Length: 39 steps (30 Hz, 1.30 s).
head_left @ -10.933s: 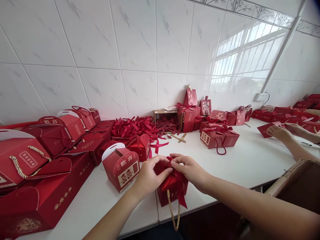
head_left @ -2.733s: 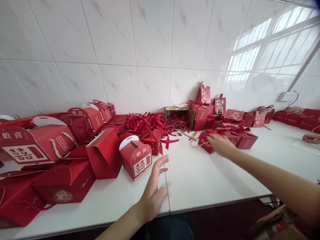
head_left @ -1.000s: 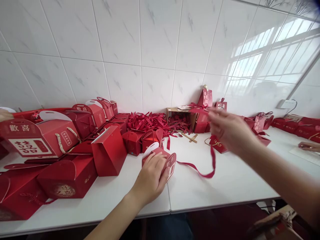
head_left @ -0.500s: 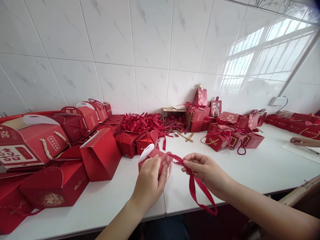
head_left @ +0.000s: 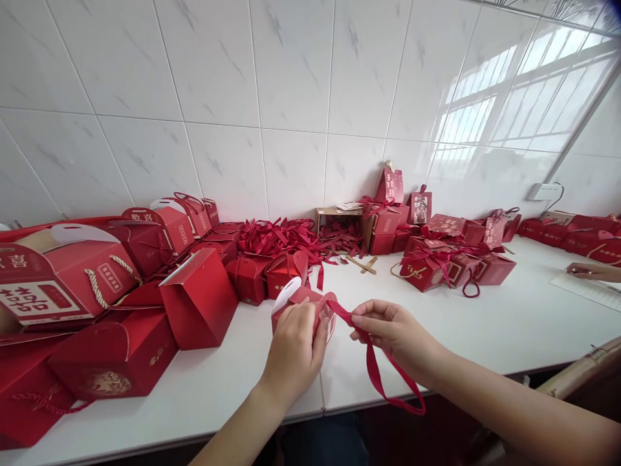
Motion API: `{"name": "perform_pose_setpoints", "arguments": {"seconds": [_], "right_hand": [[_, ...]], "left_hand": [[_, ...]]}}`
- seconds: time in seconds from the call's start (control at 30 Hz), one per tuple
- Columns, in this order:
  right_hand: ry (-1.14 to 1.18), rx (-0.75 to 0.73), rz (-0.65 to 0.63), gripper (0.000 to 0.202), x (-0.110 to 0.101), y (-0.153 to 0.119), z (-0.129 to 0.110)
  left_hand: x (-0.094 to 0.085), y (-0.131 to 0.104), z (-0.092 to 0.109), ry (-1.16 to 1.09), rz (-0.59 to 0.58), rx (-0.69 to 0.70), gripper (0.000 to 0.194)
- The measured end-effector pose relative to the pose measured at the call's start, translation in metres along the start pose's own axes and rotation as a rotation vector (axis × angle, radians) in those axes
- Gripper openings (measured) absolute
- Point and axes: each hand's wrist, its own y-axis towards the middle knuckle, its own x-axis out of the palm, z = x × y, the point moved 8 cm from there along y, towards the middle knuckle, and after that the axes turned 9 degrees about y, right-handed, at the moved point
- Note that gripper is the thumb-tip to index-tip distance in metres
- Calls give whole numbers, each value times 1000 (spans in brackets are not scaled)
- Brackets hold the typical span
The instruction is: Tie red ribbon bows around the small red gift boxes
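My left hand (head_left: 297, 340) is closed around a small red gift box (head_left: 303, 296) with a white-lined rounded flap standing up at its left. Pinched between the thumb and fingers of my right hand (head_left: 388, 330) is a red ribbon (head_left: 372, 372). One end of the ribbon meets the box's right flap; whether it passes through the slot there is too small to tell. The rest hangs in a loop below my right hand, past the table's front edge. My left fingers hide much of the box's front.
Red gift boxes (head_left: 198, 301) crowd the left of the white table (head_left: 242, 382). A heap of red ribbons (head_left: 279, 236) lies at the back. More boxes (head_left: 422, 268) stand right of centre. Another person's hand (head_left: 589, 270) rests by a paper (head_left: 587, 291) at far right.
My right hand has moved very slightly left, toward the box, with the ribbon still pinched. The view has shifted a little; both hands keep their hold.
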Motion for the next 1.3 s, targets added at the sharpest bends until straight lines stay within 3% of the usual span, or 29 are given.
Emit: {"name": "perform_pose_setpoints", "arguments": {"seconds": [0.2,0.5,1.03,1.3], "right_hand": [[30,-9,-35,25,3,-3,-4],[33,-34,-44,22,2,-2,-8],[-41,-23,-28,27,-1,2,-1],[-122,-155,-45,26,7,-8,-19]], "left_hand": [[3,0,1,-12,-30,-10,13],[1,-2,2,-5,14,6,11],[3,-5,9,10,-23,35,13],[6,-9,12,-85,-85,-13,46]]}}
